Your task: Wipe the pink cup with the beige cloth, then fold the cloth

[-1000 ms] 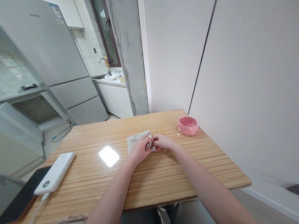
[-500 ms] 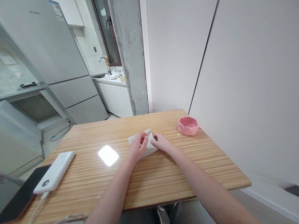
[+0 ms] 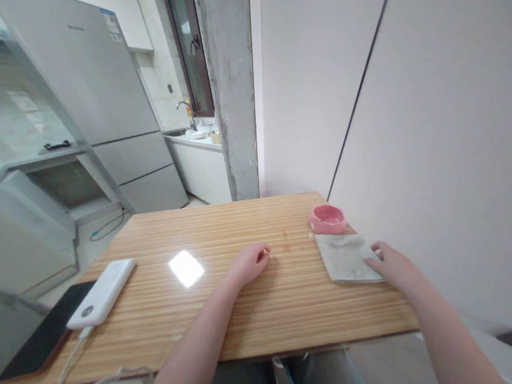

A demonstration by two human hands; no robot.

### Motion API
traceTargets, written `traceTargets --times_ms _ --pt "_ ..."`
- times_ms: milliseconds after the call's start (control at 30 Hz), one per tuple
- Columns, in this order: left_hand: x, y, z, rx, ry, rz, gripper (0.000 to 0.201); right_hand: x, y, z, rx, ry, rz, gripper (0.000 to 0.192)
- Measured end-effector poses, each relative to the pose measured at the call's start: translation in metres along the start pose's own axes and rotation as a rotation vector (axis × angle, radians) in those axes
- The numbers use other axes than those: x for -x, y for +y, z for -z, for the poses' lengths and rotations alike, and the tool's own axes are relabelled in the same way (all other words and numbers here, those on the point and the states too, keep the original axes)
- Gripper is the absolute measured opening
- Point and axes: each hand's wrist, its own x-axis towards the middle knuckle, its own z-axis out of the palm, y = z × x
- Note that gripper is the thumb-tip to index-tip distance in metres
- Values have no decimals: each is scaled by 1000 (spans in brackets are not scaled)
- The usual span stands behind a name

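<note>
A folded grey-white cloth [image 3: 346, 259] lies flat on the right part of the wooden table [image 3: 196, 318]. At its right edge is my right hand [image 3: 392, 263], with thumb and fingers closed on the fabric. My left hand [image 3: 250, 262] hovers over or rests on the middle of the table, fingers curled inward, with nothing visible in them. Just behind the cloth stands a pink ashtray [image 3: 327, 219], close to the table's right edge.
On the left lie a white power bank [image 3: 101, 294] with a cable [image 3: 64, 367] plugged in and a black flat tablet-like object [image 3: 39, 336]. A pale wall [image 3: 416, 158] runs along the right. Beyond the table stand a fridge [image 3: 92, 93] and a sink counter [image 3: 199, 161].
The cloth has gone from the table's middle to the right, flattened out, with my right hand at its edge. My left hand has let go of it and stays near the middle.
</note>
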Motion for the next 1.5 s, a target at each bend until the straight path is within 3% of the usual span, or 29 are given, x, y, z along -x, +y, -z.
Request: traceTargets --times_ms 133,233,300,333,400,500,633,767,900,1167,1267,1333,1367,1400,1467,1500 --pt "-1 -2 3 5 3 37 21 -5 -5 4 116 -4 -11 37" --pt "-1 -1 3 10 3 36 20 8 -35 13 286 208 -39 43" --pt "0 -2 3 -2 -3 29 18 20 -71 14 256 322 112 42" --pt "0 -2 3 -10 -8 27 17 25 -92 11 184 289 252 39" --pt "1 -4 3 -24 -19 30 13 34 -138 -1 4 85 487 33" --pt "2 -8 5 -43 -24 60 12 42 -197 -28 -68 -200 610 29" --pt "2 -8 7 -74 -6 104 18 43 -237 -65 -27 -219 785 31" --pt "2 -6 6 -151 -18 143 24 34 -239 -92 -106 -241 817 33" --pt "2 -6 5 -206 -37 138 23 25 -231 -103 -238 -252 807 29" --pt "3 -6 7 -167 -49 112 21 30 -233 -103 -289 -257 809 25" --pt "3 -5 7 -127 -44 79 21 23 -229 -91 -349 -383 773 31" --pt "2 -5 8 -100 -40 83 19 11 -219 -75 -374 -449 645 38" --pt "2 -4 8 -90 -38 98 17 4 -212 -65 -367 -397 545 40" --pt "2 -4 8 -81 -37 118 16 -3 -203 -55 -328 -240 417 39" --pt "2 -4 9 -65 -31 146 15 -16 -184 -39 -148 195 224 39" --pt "2 -4 9 -58 -29 147 16 -21 -175 -33 -51 349 153 40"
